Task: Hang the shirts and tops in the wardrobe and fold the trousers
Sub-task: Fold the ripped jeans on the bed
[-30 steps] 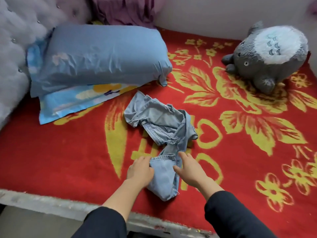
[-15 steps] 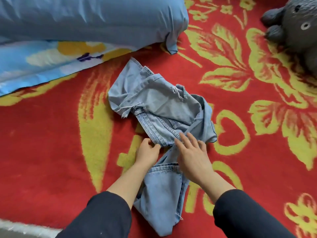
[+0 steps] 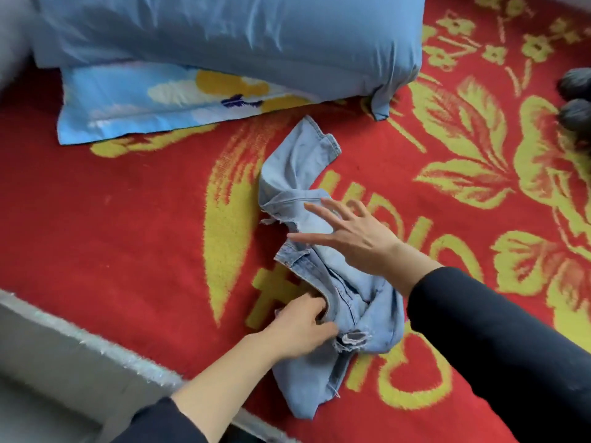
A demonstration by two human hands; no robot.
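Observation:
A crumpled pair of light blue jeans (image 3: 297, 174) lies on the red and yellow flowered bed cover (image 3: 128, 238), stretched from the middle toward the near edge. My left hand (image 3: 303, 327) grips the denim at its left side near the waistband, fingers curled into the fabric. My right hand (image 3: 348, 235) hovers flat over the middle of the jeans, fingers spread, holding nothing. Both arms wear dark sleeves.
A blue pillow (image 3: 224, 36) lies on a patterned pillow (image 3: 160, 100) at the back left. The feet of a grey plush toy (image 3: 575, 100) show at the right edge. The bed's grey front edge (image 3: 96, 343) runs at lower left.
The view has swung left. The jeans have been bunched and drawn nearer. My right hand lifted off the denim and opened; my left hand keeps its hold.

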